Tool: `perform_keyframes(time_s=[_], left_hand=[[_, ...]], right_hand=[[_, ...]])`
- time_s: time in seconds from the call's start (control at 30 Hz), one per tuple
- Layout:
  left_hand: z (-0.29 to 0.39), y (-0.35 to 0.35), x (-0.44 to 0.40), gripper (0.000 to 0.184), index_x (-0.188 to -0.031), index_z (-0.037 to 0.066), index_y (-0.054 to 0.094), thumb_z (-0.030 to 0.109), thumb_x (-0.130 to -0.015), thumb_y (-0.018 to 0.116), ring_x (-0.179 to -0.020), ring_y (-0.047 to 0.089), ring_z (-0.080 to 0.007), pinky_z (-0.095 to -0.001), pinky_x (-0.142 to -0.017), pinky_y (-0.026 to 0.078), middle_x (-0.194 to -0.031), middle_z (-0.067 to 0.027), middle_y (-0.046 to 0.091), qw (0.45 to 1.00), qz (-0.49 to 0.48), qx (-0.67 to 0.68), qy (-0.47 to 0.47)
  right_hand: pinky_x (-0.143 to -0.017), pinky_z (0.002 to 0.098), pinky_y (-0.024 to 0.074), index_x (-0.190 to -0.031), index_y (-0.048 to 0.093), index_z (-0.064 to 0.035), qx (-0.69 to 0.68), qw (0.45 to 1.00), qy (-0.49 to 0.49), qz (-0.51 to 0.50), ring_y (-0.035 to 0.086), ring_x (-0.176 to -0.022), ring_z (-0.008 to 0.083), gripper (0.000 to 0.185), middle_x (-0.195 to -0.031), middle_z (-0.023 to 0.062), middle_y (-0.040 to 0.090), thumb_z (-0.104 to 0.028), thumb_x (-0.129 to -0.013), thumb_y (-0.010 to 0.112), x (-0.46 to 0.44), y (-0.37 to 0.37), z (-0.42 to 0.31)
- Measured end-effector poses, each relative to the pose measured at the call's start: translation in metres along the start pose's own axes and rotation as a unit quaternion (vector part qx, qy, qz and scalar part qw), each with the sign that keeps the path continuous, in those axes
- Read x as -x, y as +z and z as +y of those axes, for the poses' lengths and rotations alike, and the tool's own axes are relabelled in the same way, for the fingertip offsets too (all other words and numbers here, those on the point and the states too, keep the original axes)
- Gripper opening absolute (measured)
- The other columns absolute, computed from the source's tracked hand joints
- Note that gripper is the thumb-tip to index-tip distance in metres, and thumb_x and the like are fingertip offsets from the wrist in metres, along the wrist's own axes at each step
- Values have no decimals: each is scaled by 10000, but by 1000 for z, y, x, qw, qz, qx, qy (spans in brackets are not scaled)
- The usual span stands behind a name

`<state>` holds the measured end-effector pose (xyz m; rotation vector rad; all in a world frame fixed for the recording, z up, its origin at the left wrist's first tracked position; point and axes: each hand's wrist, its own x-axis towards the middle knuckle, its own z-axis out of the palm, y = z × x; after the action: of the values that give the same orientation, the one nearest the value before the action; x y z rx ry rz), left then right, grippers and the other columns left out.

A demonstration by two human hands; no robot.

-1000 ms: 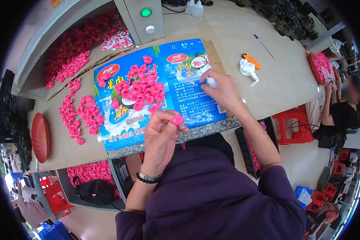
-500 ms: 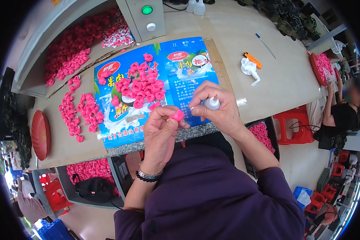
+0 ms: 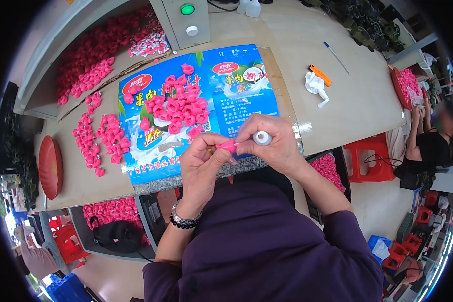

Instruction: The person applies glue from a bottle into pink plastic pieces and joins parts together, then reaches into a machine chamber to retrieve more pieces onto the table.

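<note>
My left hand (image 3: 202, 160) pinches a small pink rubbery piece (image 3: 228, 146) between thumb and fingers. My right hand (image 3: 277, 143) has a small white squeeze bottle (image 3: 262, 138) tucked in its curled fingers, the tip pointing up. Its thumb and index fingertip meet the right end of the pink piece; a tiny white bit there is mostly hidden. Both hands are over the front edge of a blue printed cardboard sheet (image 3: 241, 113). Beyond them on that sheet lies a heap of similar pink pieces (image 3: 178, 108).
Loose rows of pink pieces (image 3: 110, 138) lie left of the sheet, near a red dish (image 3: 51, 167). A grey housing (image 3: 183, 25) with a green button stands behind. At right are an orange-handled tool (image 3: 319, 75), white tissue (image 3: 314, 89) and a pen (image 3: 335, 57). A co-worker (image 3: 433, 146) sits far right.
My right hand has moved left and slightly down, bringing its fingertips against the pink piece. The bottle has tilted more upright towards the camera. The left hand has barely moved.
</note>
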<state>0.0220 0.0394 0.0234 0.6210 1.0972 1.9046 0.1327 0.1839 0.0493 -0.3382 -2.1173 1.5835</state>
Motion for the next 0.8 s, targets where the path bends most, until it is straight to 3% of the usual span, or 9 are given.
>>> perform_keyframes(time_s=[0.17,0.23,0.33,0.8], left_hand=[[4,-9,-3,175,-1017,-48,598,73,-900,646,-738,615,-106,-229,-673,517,-917,-91,650,998,-45,-34,-39],[6,-9,-4,168,-1014,-50,605,62,-897,646,-738,617,-106,-226,-667,519,-921,-93,650,997,-51,-39,-41],[6,-8,-4,149,-1005,-51,625,38,-888,649,-740,618,-107,-224,-659,523,-928,-98,649,997,-57,-41,-38],[4,-2,-5,130,-971,-51,662,13,-859,674,-739,608,-111,-226,-648,514,-934,-113,646,998,-56,-33,8]], right_hand=[[-632,261,484,-749,618,-20,20,997,-50,-50,597,-714,128,194,-784,48,624,1,-689,801,-7,-7,3],[-612,251,481,-747,601,-33,-183,961,198,-66,584,-701,120,234,-780,48,609,-13,-673,822,-7,-7,-3],[-605,240,477,-750,591,-45,-248,941,223,-64,577,-703,115,269,-787,53,605,-9,-650,839,-6,-6,0],[-632,267,453,-667,563,-62,-251,964,90,-20,565,-709,147,308,-720,51,584,33,-593,847,1,1,15]])
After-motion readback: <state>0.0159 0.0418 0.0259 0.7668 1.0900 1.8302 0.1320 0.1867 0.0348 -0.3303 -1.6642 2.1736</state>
